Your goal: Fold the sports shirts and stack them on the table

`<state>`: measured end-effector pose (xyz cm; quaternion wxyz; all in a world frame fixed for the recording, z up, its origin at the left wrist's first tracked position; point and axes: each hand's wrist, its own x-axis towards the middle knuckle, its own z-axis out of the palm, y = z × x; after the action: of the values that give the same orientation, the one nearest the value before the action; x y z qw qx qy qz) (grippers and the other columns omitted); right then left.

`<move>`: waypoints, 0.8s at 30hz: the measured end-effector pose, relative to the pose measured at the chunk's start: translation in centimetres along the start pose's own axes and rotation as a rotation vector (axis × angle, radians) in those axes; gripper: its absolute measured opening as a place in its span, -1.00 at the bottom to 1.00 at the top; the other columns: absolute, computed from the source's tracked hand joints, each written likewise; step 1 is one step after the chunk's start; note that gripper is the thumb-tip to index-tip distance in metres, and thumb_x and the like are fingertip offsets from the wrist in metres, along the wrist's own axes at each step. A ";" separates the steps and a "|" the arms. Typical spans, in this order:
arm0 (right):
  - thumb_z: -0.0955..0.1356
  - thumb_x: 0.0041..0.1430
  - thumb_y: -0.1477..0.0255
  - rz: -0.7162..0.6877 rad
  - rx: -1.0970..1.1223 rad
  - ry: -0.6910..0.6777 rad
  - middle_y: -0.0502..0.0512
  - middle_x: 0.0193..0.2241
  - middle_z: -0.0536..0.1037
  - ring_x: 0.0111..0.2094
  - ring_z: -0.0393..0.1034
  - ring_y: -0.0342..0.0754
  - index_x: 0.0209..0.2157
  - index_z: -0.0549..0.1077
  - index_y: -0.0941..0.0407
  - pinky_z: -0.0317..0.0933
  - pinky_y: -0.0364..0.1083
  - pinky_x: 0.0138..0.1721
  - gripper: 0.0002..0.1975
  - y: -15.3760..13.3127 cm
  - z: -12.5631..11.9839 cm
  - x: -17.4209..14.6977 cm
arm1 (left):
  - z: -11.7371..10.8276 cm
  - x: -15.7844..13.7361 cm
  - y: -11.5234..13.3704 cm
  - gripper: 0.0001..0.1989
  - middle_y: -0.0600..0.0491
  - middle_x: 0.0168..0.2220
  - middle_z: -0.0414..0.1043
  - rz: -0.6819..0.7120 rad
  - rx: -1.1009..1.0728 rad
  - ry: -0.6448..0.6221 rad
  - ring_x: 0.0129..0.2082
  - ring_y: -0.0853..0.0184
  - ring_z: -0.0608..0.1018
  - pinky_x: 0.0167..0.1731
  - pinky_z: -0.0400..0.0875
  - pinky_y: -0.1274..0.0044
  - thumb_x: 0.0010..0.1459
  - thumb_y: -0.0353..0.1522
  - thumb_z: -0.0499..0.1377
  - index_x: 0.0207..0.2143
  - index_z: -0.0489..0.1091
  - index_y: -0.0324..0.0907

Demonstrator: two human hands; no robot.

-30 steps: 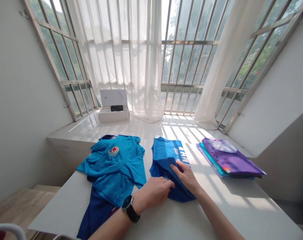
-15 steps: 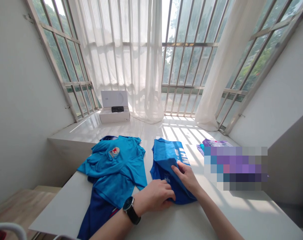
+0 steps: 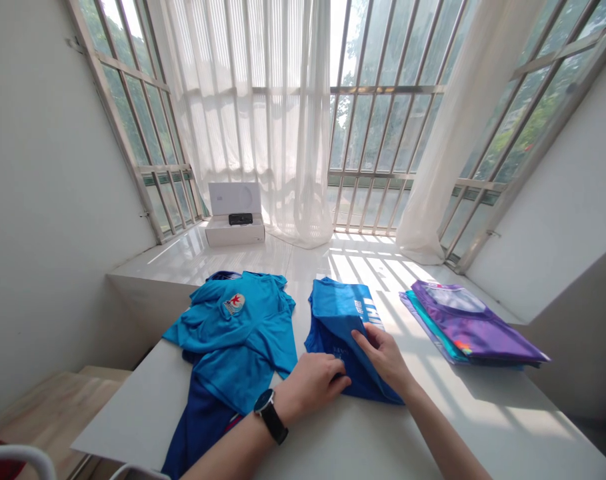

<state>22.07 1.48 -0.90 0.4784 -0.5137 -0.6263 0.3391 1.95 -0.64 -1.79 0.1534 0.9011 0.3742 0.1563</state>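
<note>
A blue sleeveless jersey with white lettering lies partly folded on the white table. My right hand pinches a raised fold on the jersey's right side between thumb and fingers. My left hand, with a black watch on its wrist, is curled at the jersey's near left part; its fingertips are partly hidden against the cloth. To the left lies a rumpled turquoise T-shirt with a round red-and-white badge. Dark blue clothing shows from under it.
A stack of folded clothes, purple on top with a teal layer below, sits on the right of the table. Near the curtained, barred window is an open white box with a black object in it. White walls flank both sides.
The view has turned slightly left, so everything appears a little further right. My left hand's thumb has shifted at the jersey's edge. The right hand keeps its pinch on the fold.
</note>
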 end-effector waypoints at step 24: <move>0.31 0.30 0.13 -0.236 -0.254 -0.109 0.08 -0.45 0.56 -0.48 0.38 -0.03 -0.31 0.57 0.05 0.30 -0.07 -0.41 -0.67 -1.2 1.8 -2.2 | -1.2 0.1 -2.3 -0.59 -0.04 -0.14 0.50 -0.120 0.025 -0.030 -0.17 0.17 0.56 -0.24 0.43 0.48 0.14 -0.07 0.33 -0.09 0.48 -0.13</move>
<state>20.00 -0.81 -0.89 0.4116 -0.4738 -0.7450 0.2260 0.16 1.17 -1.55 0.1570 0.8811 0.4272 0.1288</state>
